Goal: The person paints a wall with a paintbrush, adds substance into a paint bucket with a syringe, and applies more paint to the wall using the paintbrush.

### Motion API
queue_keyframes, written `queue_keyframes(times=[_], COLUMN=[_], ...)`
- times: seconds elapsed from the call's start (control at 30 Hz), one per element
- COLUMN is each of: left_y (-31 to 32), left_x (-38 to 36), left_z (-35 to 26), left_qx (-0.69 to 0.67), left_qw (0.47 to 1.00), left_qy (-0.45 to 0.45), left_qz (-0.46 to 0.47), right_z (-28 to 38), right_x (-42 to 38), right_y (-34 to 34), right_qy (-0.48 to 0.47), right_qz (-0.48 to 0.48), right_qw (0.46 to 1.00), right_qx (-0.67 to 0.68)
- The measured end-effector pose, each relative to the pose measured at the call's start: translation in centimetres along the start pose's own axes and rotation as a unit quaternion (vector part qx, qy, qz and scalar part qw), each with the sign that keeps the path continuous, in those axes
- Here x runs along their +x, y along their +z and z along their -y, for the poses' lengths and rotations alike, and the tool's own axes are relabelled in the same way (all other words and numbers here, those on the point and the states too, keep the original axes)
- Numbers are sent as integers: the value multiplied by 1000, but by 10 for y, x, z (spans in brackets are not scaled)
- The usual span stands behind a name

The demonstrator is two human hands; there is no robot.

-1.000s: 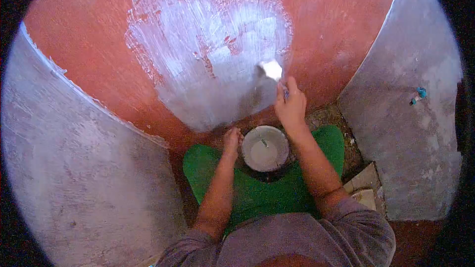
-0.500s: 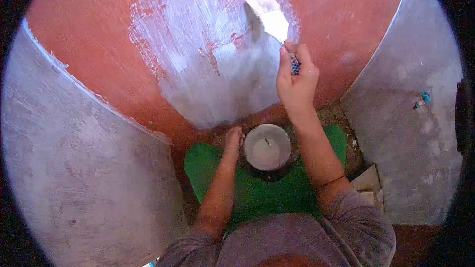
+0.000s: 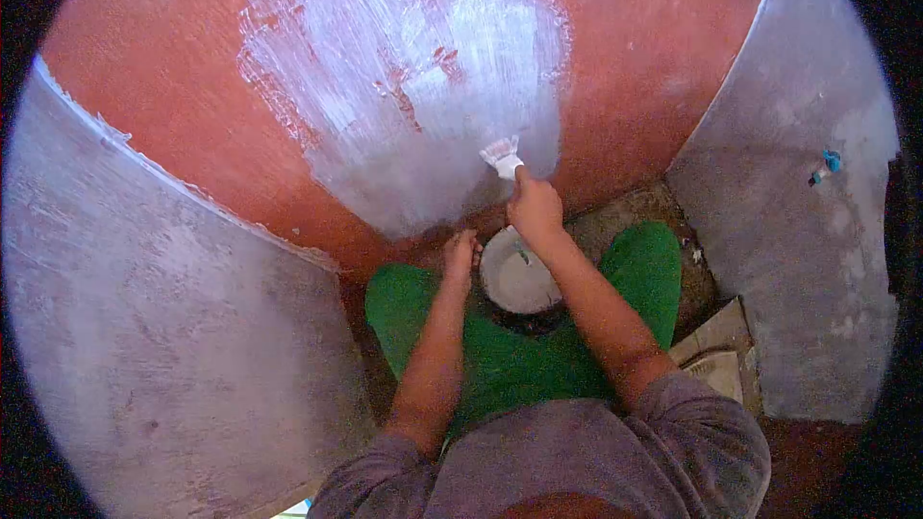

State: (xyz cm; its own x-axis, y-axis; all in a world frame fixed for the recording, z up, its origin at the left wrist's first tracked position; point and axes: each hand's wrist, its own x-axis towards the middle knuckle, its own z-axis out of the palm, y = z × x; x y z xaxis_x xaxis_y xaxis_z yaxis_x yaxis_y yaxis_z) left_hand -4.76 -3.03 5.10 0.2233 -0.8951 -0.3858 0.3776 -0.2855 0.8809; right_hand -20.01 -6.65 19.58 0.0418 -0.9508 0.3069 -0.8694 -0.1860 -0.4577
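Note:
My right hand (image 3: 536, 211) is closed round the handle of a wide paint brush (image 3: 503, 156), its bristles against the lower part of a whitish painted patch (image 3: 433, 115) on the red wall (image 3: 635, 48). Below the brush, a round bucket (image 3: 517, 274) of pale paint stands between my knees, with a small green mark on the paint. My left hand (image 3: 463, 252) is beside the bucket's left rim, fingers curled; whether they grip the rim or anything else is hidden.
Grey walls (image 3: 183, 308) flank the red one on both sides. A blue fitting (image 3: 827, 166) sticks out of the right wall. A pale panel (image 3: 721, 356) lies at the lower right, beside my leg in green trousers (image 3: 649, 274).
My right hand and the brush have moved down the wall, from the upper part of the whitish patch to its lower part. My left hand has hardly moved.

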Motion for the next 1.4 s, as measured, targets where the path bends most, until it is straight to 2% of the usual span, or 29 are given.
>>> queue_keyframes(times=[0.07, 0.2, 0.27, 0.4, 0.5, 0.7, 0.8, 0.9, 1.0, 1.1, 1.2, 1.4], left_y=[-1, -1, -2, -12, -13, -7, -6, -1, -8, -8, -14, -30], left_x=[4, -5, -6, 1, -3, -14, -10, -19, -1, 3, -8, -5], left_z=[0, -3, -4, 4, 2, -5, 2, -5, 11, 10, -21, -24], left_qx=[24, 39, 62, 66, 45, 67, 83, 92, 78, -76, -152, -290], left_qw=[1000, 999, 998, 998, 999, 997, 996, 996, 997, 977, 955, 931], left_qy=[-12, 2, -19, -19, -2, -28, -11, -9, 10, 170, 196, 58], left_qz=[7, 9, -8, -12, -1, 2, 7, -3, 4, -106, -166, -214], right_z=[-22, -55, -67, -54, -54, 14, 43, 83, 99, 96, 75, 32], right_x=[-5, -15, -19, -16, 7, 34, 48, 47, 53, 33, 1, -29], right_y=[26, 57, 65, 13, -10, -109, -140, -168, -155, -106, -43, 35], right_qy=[-8, 31, 62, 123, 44, -29, -118, -159, -165, -115, -76, -15], right_qz=[-19, 21, 21, 11, -89, -234, -327, -356, -262, -170, -129, 56], right_qw=[1000, 999, 998, 992, 992, 957, 907, 881, 929, 975, 988, 998], right_qx=[9, 14, 2, 6, 78, 170, 235, 269, 203, 80, 49, -5])
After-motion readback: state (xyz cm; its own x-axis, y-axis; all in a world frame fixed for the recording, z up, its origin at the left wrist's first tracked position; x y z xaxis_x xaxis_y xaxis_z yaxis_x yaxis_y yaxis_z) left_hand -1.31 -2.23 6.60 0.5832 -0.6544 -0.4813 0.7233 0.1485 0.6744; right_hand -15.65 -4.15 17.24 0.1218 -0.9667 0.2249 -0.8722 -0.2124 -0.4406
